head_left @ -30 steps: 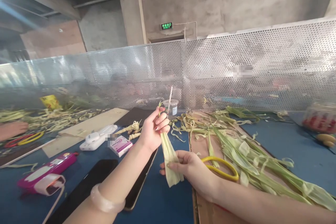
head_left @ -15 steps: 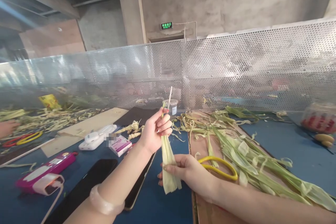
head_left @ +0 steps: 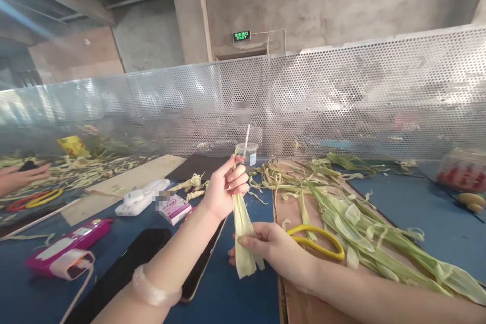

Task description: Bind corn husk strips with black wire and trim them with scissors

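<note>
A pale green corn husk [head_left: 243,212] hangs upright in front of me, its wide end down. My left hand [head_left: 228,179] is closed round its narrow upper part, and a thin tip pokes out above the fingers. Lower down, my right hand [head_left: 266,248] pinches the broad end between thumb and fingers. Just right of that hand lie scissors with yellow handles [head_left: 319,240], their blades hidden. Further right, loose husks [head_left: 353,223] are spread over a brown cardboard sheet [head_left: 292,212].
Left of my arm lie a dark phone [head_left: 129,263], a purple power strip [head_left: 72,248], a white device [head_left: 142,197] and a small box [head_left: 174,208]. A lidded cup with a straw [head_left: 248,154] stands ahead, before a perforated metal screen [head_left: 322,96]. Another person's hand [head_left: 25,177] is at far left.
My hands and the husk have barely moved. At the far left, the other person's hand reaches further into view and now has a dark object by it.
</note>
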### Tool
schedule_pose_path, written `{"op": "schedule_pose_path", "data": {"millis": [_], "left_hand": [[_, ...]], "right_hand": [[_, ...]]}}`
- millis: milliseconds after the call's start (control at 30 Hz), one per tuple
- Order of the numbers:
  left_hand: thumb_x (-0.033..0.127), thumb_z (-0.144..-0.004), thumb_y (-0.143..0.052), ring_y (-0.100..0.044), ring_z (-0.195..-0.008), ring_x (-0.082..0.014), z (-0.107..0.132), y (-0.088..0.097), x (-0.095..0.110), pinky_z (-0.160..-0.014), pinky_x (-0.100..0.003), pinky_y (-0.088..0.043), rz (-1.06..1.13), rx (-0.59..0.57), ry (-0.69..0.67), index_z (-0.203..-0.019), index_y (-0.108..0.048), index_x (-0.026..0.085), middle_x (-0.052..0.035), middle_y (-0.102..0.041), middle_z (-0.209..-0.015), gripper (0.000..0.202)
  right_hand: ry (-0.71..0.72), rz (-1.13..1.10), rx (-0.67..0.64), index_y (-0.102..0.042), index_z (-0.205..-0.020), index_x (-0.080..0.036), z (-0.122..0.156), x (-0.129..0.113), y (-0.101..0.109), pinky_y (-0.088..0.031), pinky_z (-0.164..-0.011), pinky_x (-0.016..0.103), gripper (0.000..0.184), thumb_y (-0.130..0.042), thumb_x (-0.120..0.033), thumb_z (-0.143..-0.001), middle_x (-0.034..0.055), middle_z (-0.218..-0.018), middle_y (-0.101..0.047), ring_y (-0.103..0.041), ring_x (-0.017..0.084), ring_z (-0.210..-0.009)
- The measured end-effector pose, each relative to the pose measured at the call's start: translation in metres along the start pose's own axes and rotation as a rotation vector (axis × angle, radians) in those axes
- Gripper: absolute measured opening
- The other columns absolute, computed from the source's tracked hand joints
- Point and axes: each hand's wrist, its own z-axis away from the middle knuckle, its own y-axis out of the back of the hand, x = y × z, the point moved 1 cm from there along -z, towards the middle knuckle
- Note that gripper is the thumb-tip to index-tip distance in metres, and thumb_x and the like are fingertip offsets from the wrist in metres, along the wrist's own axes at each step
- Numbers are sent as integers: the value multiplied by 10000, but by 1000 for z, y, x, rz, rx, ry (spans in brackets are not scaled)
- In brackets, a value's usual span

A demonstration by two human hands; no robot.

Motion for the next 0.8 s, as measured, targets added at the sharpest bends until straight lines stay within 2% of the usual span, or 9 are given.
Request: {"op": "schedule_pose_path", "data": {"millis": [133,300,400,500,667,800], "left_hand": [[224,-921,-355,-202,-349,-35,-1,1,0,-340,-145,-170,4,-16,-5,-781,-559,123,83,-199,-466,268],[227,-924,-346,-210,-348,-34,-1,1,-1,-341,-145,-172,5,-19,-12,-787,-560,118,82,-204,-466,277],[225,-919,-363,-224,-345,-35,0,1,-1,-338,-145,-180,3,-12,-2,-783,-561,120,82,-220,-460,261],[228,-918,-368,-228,-341,-34,0,0,-1,-335,-143,-181,6,-5,-8,-777,-563,122,82,-224,-454,262],[226,-928,-337,-217,-340,-28,0,-1,0,-335,-142,-166,13,-12,-24,-778,-563,115,84,-210,-455,293],[227,-925,-347,-224,-345,-31,0,2,0,-337,-144,-167,15,-19,-19,-786,-561,117,83,-206,-459,279]], "right_hand": [[7,69,12,-596,-908,-120,0,1,0,-481,-732,309,403,-769,-307,-595,84,-870,-669,-637,214,-826],[10,21,21,-583,-837,-104,2,-1,-1,-486,-686,324,386,-571,-484,-767,100,-788,-672,-642,203,-748],[21,70,-4,-596,-834,-100,1,0,-1,-476,-689,300,332,-683,-387,-693,92,-799,-670,-631,181,-731],[18,102,19,-588,-870,-110,0,1,0,-466,-717,292,370,-761,-307,-609,86,-858,-665,-625,182,-780],[17,27,17,-554,-877,-105,1,-4,-3,-475,-724,332,372,-601,-454,-758,90,-774,-659,-639,200,-761],[7,-13,60,-528,-854,-132,1,-3,-3,-478,-704,349,423,-532,-546,-767,82,-769,-644,-639,218,-761]]}}
